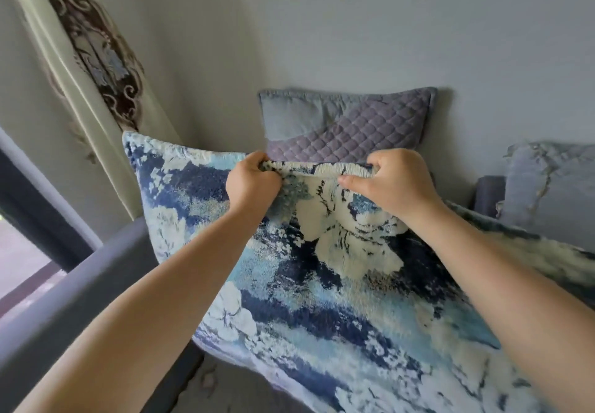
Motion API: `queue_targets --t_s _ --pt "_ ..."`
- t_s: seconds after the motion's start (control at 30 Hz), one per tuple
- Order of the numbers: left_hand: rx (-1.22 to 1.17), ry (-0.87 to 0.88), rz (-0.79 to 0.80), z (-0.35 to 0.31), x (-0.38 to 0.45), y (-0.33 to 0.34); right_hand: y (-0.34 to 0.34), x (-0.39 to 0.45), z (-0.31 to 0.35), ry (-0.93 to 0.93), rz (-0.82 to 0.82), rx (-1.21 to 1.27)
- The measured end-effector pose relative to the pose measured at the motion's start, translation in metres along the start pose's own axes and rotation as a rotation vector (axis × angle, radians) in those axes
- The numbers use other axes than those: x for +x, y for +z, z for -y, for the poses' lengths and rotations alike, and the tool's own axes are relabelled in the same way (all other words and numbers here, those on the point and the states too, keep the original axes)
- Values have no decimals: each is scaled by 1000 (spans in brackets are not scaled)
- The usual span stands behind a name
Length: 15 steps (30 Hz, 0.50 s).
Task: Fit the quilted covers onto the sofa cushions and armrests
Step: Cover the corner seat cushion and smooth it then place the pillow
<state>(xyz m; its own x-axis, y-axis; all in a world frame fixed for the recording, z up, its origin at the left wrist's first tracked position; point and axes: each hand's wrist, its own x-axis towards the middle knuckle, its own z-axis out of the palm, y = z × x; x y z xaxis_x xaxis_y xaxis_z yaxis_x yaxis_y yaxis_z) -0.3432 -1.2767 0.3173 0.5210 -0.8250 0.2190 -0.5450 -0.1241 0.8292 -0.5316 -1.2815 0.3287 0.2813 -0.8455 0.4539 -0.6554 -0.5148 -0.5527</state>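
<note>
The blue floral cover [322, 251] hangs below both grips, left hand [252, 181] and right hand [397, 181] pinching its top edge.

Nothing readable anywhere here, honestly. No labels, tags, brand names or numbers on any of the fabric or on the wall, just woven and printed patterns.

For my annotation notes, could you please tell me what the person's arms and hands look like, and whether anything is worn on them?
Both forearms are bare, with no sleeves in view. The left hand and right hand wear no gloves; no rings, watch or bracelets show.
</note>
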Motion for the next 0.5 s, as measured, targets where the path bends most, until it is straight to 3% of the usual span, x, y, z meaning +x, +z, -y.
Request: queue_targets --t_s 0.1,0.2,0.27,0.3,0.4,0.5 --pt "13 85 21 12 71 0 35 65 2 20 -86 -96" --pt "183 201 156 30 133 15 84 113 -28 160 -148 -246" --pt "227 213 336 64 163 29 120 124 -61 259 29 -436" --pt "291 202 431 91 175 41 139 123 -80 336 196 -502" --pt "653 150 614 180 174 73 191 92 -135 462 594 -544" --pt "812 47 766 243 159 102 230 57 -171 490 762 -546"
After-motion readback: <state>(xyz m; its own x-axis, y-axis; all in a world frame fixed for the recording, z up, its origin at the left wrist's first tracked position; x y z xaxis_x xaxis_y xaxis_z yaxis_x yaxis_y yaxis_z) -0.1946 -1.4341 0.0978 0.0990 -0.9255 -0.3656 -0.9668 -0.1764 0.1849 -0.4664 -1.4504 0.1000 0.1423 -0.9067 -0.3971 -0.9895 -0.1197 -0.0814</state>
